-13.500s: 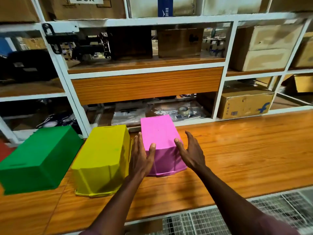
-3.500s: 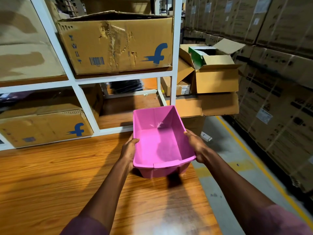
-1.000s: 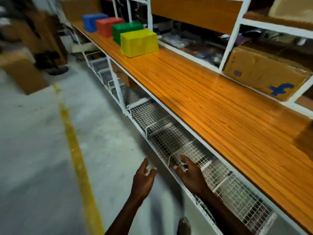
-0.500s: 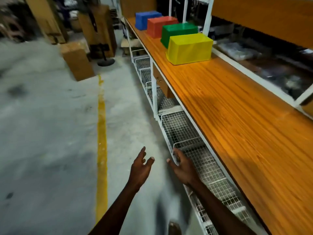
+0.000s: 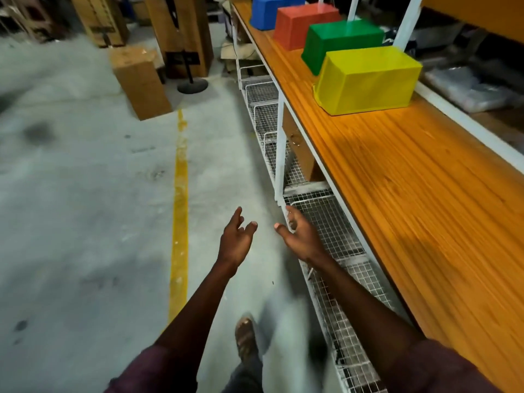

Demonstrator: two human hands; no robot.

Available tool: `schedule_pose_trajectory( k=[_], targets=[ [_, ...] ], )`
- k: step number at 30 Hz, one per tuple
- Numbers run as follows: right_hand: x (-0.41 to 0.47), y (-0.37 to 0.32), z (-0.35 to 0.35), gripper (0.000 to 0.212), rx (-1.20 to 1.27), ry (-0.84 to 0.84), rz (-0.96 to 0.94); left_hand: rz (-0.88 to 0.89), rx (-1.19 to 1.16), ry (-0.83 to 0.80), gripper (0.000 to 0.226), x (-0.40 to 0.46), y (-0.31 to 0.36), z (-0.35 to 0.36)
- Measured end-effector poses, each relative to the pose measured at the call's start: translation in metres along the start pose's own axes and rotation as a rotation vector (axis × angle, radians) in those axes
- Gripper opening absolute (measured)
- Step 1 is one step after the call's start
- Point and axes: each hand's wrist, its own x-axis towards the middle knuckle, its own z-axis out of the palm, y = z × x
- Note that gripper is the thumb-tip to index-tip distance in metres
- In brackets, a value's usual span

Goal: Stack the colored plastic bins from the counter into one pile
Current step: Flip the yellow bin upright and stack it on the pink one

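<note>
Ahead, well beyond both hands and up to their right, four bins sit upside down in a row on the wooden counter (image 5: 411,194): the yellow bin (image 5: 368,80) nearest, then the green bin (image 5: 340,38) touching or just behind it, the red bin (image 5: 300,22), and the blue bin (image 5: 272,9) farthest off. None of them is stacked, and no pile shows in this view. The left hand (image 5: 236,239) and the right hand (image 5: 302,239) are both empty, fingers loosely spread and palms turned toward each other, held out low over the concrete floor (image 5: 85,194) beside the wire mesh baskets (image 5: 329,228) under the counter. A sandalled foot (image 5: 245,336) shows below the hands. This looks like the approach step, walking along the counter to fetch the next bin. The next move likely calls for closing the gap to the yellow bin, raising both hands to counter level, gripping its two long sides, and turning it over so it can nest upright. Off to the left of the hands, a yellow floor line (image 5: 180,208) runs forward toward a cardboard box (image 5: 140,80) standing on the floor.
</note>
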Motion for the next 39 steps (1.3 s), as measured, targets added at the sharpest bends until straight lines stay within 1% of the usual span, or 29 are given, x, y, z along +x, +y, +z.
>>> schedule_pose_trajectory(
  k=[2,5,9,12,18,21,23,24,25,27,29,33,39],
  targets=[
    [0.021,-0.010,0.001,0.067,0.001,0.015,0.016,0.007,-0.009,-0.008,0.065,0.023,0.009,-0.004],
    [0.085,-0.040,0.015,0.075,-0.026,0.031,0.054,-0.007,-0.015,-0.027,0.066,0.091,0.029,-0.020],
    [0.158,-0.074,0.017,0.068,-0.003,0.054,0.065,0.009,0.000,-0.055,0.066,0.172,0.060,-0.032],
    [0.209,-0.084,0.016,0.069,-0.007,0.098,0.076,0.017,0.005,-0.080,0.066,0.227,0.078,-0.030],
    [0.304,-0.091,0.006,0.081,0.121,0.221,0.110,0.093,-0.003,-0.161,0.067,0.335,0.120,-0.001],
    [0.347,-0.088,-0.003,0.103,0.170,0.308,0.122,0.122,-0.007,-0.206,0.067,0.379,0.149,0.019],
    [0.366,-0.091,-0.011,0.112,0.196,0.357,0.135,0.135,-0.009,-0.238,0.068,0.404,0.168,0.029],
    [0.375,-0.097,-0.017,0.110,0.207,0.380,0.141,0.150,-0.014,-0.259,0.067,0.417,0.180,0.036],
    [0.382,-0.103,-0.023,0.103,0.221,0.406,0.155,0.166,-0.011,-0.280,0.067,0.430,0.192,0.042],
    [0.400,-0.107,-0.034,0.088,0.258,0.485,0.170,0.200,-0.015,-0.328,0.067,0.455,0.215,0.058],
    [0.414,-0.105,-0.041,0.085,0.292,0.559,0.197,0.229,-0.031,-0.388,0.068,0.475,0.236,0.074],
    [0.437,-0.108,-0.054,0.088,0.374,0.758,0.246,0.294,-0.004,-0.533,0.069,0.514,0.269,0.116],
    [0.470,-0.108,-0.071,0.099,0.372,1.144,0.316,0.386,0.015,-0.817,0.070,0.572,0.303,0.178]
  ],
)
